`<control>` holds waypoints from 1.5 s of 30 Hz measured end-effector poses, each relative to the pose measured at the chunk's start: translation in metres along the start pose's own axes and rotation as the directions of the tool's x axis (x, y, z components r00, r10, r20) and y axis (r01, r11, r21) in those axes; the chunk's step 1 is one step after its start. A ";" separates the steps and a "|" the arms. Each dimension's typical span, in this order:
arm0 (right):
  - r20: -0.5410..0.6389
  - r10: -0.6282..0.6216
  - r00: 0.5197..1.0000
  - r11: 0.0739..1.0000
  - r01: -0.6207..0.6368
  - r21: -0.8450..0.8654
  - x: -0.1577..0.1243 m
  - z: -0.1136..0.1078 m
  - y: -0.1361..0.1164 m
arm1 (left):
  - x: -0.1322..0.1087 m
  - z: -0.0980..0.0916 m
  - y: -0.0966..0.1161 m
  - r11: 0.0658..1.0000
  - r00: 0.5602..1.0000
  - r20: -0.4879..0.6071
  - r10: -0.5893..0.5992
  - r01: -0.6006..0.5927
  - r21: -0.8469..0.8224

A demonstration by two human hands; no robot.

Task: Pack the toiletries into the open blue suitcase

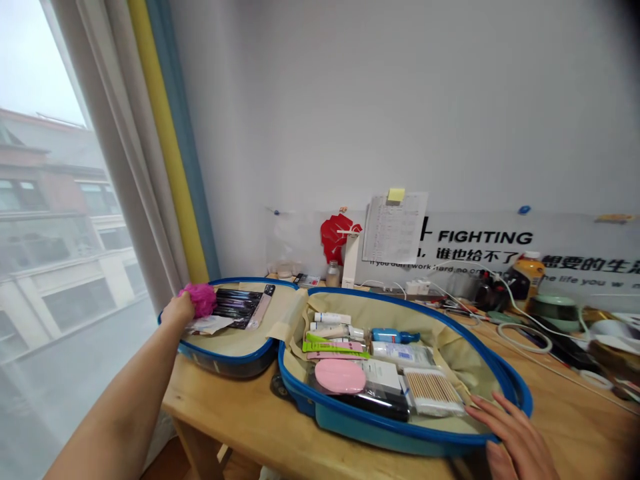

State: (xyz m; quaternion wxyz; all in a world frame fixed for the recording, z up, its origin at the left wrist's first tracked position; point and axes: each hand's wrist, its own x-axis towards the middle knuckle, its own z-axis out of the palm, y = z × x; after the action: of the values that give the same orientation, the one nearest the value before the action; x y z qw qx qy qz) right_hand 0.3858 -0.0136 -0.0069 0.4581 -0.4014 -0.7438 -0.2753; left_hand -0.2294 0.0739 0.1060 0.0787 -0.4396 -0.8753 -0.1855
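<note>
A blue-rimmed suitcase [400,433] lies open on the wooden table, its two halves side by side. At the far end of the left half, my left hand [181,310] is closed on a bright pink bath puff [202,300]. Beside the puff lie a pack of dark, slim brushes or pens [239,305] and a whitish packet [213,325]. My right hand [517,430] has its fingers apart over the right half's near corner. Close to its fingertips is a pack of cotton swabs [434,392]. A pink oval case [340,377], a blue bottle [394,336] and several tubes [333,330] share that half.
Cables [525,337], an orange-labelled bottle [527,277] and a green lidded jar [555,310] crowd the table's right side. A white stand [351,260] and a small glass jar [333,273] are at the wall. Curtains [170,133] and a window border the left.
</note>
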 end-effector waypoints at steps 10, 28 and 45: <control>0.001 0.027 1.000 1.000 -0.027 0.005 0.006 -0.003 -0.008 | -0.046 -0.037 0.148 0.894 0.949 -0.095 0.300 -0.315 -0.319; 0.008 0.077 0.997 0.995 -0.078 0.059 0.005 -0.006 -0.010 | -0.228 0.038 0.344 0.480 0.376 0.310 0.873 -0.554 -0.680; 0.007 0.026 1.000 1.000 -0.026 0.009 0.002 -0.001 -0.004 | -0.065 -0.008 0.151 0.855 0.826 0.249 0.505 -0.440 -0.275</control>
State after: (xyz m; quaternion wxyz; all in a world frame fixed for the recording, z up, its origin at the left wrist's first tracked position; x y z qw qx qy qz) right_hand 0.3825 -0.0163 -0.0050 0.4610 -0.4101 -0.7411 -0.2648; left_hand -0.0698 0.1045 0.1326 -0.0628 -0.6728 -0.7155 -0.1776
